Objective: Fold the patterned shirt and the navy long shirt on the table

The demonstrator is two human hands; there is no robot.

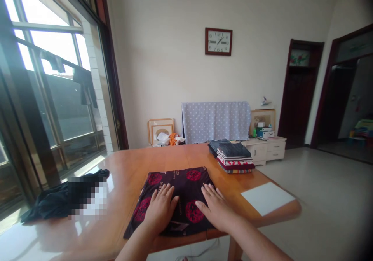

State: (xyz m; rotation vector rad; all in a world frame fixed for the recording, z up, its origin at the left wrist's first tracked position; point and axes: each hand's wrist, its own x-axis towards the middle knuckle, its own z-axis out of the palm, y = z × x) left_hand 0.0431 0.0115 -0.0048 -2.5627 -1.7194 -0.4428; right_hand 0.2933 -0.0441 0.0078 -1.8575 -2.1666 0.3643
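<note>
A dark folded garment [177, 183] with red round patterns lies flat on the wooden table [131, 167] in front of me. My left hand [160, 208] rests flat on its near left part, fingers spread. My right hand [214, 206] lies flat on its near right part, fingers apart. Neither hand grips anything. A stack of folded clothes [233, 158], striped and dark, sits on the table's far right corner.
A black garment [58, 198] lies crumpled at the table's left. A white sheet [266, 198] lies at the right edge. Beyond the table stand a dotted cloth-covered unit [215, 121], a white cabinet [268, 148], picture frames [160, 130], windows on the left and a doorway on the right.
</note>
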